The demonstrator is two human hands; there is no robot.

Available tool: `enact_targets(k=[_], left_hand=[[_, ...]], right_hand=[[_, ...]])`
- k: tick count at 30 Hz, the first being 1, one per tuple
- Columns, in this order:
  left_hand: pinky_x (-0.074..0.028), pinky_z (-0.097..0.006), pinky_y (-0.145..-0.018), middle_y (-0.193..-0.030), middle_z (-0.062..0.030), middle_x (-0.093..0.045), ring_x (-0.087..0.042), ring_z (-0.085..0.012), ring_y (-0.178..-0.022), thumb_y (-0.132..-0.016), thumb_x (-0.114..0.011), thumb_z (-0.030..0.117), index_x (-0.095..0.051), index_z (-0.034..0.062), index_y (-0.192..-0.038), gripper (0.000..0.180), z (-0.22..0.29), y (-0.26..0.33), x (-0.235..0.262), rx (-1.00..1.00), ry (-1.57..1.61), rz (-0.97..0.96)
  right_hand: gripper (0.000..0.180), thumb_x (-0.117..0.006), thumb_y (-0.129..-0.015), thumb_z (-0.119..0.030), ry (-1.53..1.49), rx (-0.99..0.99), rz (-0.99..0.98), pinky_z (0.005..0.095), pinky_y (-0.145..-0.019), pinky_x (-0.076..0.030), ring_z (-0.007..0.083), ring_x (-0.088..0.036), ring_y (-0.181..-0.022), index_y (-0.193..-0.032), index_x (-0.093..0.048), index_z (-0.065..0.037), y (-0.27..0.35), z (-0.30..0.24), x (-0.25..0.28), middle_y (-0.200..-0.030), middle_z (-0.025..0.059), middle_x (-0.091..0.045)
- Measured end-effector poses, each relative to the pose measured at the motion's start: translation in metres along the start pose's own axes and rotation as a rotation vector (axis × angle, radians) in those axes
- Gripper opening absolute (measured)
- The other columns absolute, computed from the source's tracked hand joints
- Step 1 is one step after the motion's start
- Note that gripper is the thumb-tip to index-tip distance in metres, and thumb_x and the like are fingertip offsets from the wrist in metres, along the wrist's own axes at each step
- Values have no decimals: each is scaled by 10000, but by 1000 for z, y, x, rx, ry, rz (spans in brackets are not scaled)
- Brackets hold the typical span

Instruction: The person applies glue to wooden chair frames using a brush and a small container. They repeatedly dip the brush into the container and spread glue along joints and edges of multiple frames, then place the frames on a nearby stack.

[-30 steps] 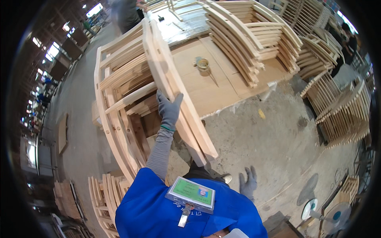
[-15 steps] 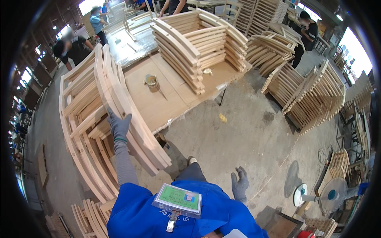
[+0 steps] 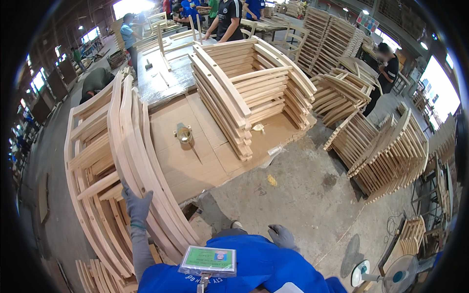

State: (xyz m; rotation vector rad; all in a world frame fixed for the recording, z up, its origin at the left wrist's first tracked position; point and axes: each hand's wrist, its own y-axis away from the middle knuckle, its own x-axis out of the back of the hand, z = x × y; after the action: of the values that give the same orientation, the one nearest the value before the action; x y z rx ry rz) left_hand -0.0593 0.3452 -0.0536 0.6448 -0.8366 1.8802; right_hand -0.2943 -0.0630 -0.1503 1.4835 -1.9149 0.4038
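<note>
My left hand (image 3: pixel 137 204), in a grey glove, grips the edge of a curved wooden chair frame (image 3: pixel 131 141) in a tall stack at my left. Its fingers hook over the rail and its thumb lies along the side. My right hand (image 3: pixel 282 236), also gloved, hangs in front of my body above the floor. It holds nothing I can see, and its fingers are loosely extended. Ahead of me, a second stack of wooden frames (image 3: pixel 229 93) stands on the cardboard-covered table (image 3: pixel 168 168). A small pot (image 3: pixel 183 136) with a thin stick sits on the cardboard.
More slatted frames (image 3: pixel 386 151) stand on the floor to the right. A fan (image 3: pixel 399 274) is at the lower right. One co-worker (image 3: pixel 96 83) bends down behind the left stack; another in black (image 3: pixel 228 19) stands beyond the table. Tall wood piles (image 3: pixel 327 41) rise behind.
My view has tilted up, showing more of the far room. My left hand stays on the frame. My right hand has moved left, closer to my body. The co-worker at left bends lower.
</note>
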Motion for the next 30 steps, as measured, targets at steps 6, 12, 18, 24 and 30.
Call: enact_targets(k=[6, 12, 18, 24, 30], left_hand=[[-379, -410, -965, -1340, -261, -275, -409, -404, -1167, -617, -766, 184, -68, 151, -1433, 1074, 8, -3, 2, 49, -28, 3], [-330, -392, -1013, -1339, -246, -297, -381, -375, -1202, -637, -761, 191, -96, 129, -1432, 1037, 9, -8, -5, 66, -30, 105], [-340, -421, -1004, -1336, -262, -330, -368, -390, -1218, -643, -759, 235, -89, 143, -1433, 1041, 40, -17, -3, 270, -88, 24], [-347, -430, -1001, -1384, -196, -300, -354, -381, -1237, -599, -780, 227, -119, 147, -1429, 1064, 23, -18, -7, 270, -115, 38], [-307, -386, -1041, -1399, -197, -286, -319, -333, -1278, -565, -799, 181, -152, 58, -1412, 1072, 20, -21, -7, 310, -198, 36]], right_hand=[[342, -460, -882, -269, 153, 411, -314, 433, -719, -456, 350, -573, -850, -1162, -500, -76, -129, -39, -6, -911, 172, -603], [427, -475, -858, -270, 243, 579, -506, 448, -724, -458, 360, -566, -850, -1243, -415, -97, -223, -95, -56, -924, 185, -574], [536, -526, -817, -230, 385, 686, -597, 445, -772, -463, 357, -565, -909, -1316, -361, -125, -309, -135, -108, -1029, 190, -548], [561, -512, -803, -158, 658, 717, -619, 447, -784, -463, 352, -570, -919, -1340, -350, -154, -402, -173, -168, -1045, 205, -539], [463, -489, -786, -77, 629, 817, -652, 425, -779, -461, 338, -566, -889, -1244, -434, -124, -455, -172, -222, -997, 177, -550]])
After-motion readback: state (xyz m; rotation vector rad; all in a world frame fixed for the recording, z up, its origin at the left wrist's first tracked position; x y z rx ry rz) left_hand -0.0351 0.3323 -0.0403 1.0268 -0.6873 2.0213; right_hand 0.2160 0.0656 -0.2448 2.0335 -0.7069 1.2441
